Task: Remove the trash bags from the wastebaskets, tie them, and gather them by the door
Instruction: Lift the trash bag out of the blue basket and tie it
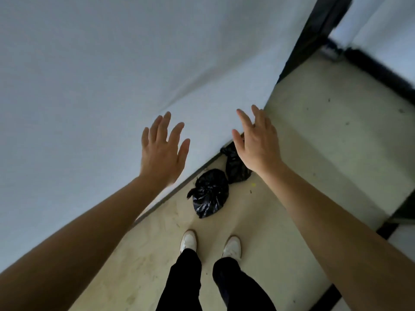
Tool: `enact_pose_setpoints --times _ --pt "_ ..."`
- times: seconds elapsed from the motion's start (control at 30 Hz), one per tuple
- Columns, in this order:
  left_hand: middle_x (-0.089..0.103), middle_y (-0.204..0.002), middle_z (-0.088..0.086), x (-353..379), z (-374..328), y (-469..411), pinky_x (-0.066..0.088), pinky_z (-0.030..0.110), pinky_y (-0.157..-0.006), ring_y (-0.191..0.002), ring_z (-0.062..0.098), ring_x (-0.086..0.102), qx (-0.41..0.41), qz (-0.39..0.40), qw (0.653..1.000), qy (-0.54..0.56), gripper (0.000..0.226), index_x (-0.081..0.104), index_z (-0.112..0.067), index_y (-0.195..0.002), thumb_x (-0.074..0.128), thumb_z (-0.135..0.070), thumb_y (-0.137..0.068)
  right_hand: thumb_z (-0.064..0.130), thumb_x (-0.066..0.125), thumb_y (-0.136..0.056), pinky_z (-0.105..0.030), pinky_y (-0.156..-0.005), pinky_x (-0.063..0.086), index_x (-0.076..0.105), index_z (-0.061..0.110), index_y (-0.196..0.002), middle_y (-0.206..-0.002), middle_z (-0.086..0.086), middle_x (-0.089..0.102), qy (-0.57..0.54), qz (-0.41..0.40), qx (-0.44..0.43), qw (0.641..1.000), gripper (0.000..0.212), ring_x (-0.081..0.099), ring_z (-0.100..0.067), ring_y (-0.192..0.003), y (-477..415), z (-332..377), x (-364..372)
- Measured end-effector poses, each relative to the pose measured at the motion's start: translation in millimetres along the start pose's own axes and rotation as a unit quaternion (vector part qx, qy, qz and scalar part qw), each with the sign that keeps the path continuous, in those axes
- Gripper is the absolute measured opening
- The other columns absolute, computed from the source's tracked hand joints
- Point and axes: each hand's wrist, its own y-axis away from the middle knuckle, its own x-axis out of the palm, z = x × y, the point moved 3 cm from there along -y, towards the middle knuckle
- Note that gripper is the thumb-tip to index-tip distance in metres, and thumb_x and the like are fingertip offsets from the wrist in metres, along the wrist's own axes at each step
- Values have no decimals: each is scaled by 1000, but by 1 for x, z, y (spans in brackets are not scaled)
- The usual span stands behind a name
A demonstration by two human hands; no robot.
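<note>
Your left hand (162, 151) and right hand (258, 142) hover empty, fingers straight and loosely spread, gripping nothing. I judge that's because the bags need no more handling. Two black bags lie on the floor (325, 142). The near trash bag (210, 194) is below and between your fingers, neck bunched as if tied. The far trash bag (235, 170) is just beside it, partly hidden under your right wrist. Both sit against the wall (89, 75), likely gathered near the dark door frame (314, 30) beyond your right fingertips. No wastebasket shows.
</note>
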Motion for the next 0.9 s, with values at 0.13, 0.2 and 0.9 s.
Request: enact_pose_setpoints --times 0.13,0.2,0.9 --pt "21 -164 18 -121 -2 27 19 63 -119 -151 39 18 -42 -79 995 -39 57 38 -16 -151 29 -48 -104 41 47 -102 -54 -107 41 38 14 -152 -155 -26 34 -18 -67 -70 995 58 37 -46 -140 -21 58 -97" --pt "15 -166 18 -167 10 59 16 62 -120 -153 38 12 -84 -101 989 -62 62 32 -17 -154 25 -52 -103 42 47 -101 -53 -110 39 33 15 -154 -158 -25 29 -30 -77 -102 991 61 32 -45 -144 -17 92 -130" --pt "3 -168 16 -555 170 945 12 65 -119 -154 34 3 -564 -373 672 -302 68 21 -17 -158 30 -53 -101 47 51 -99 -57 -121 15 24 15 -158 -164 -25 7 -322 -48 -638 698 72 5 -43 -153 501 848 -292"
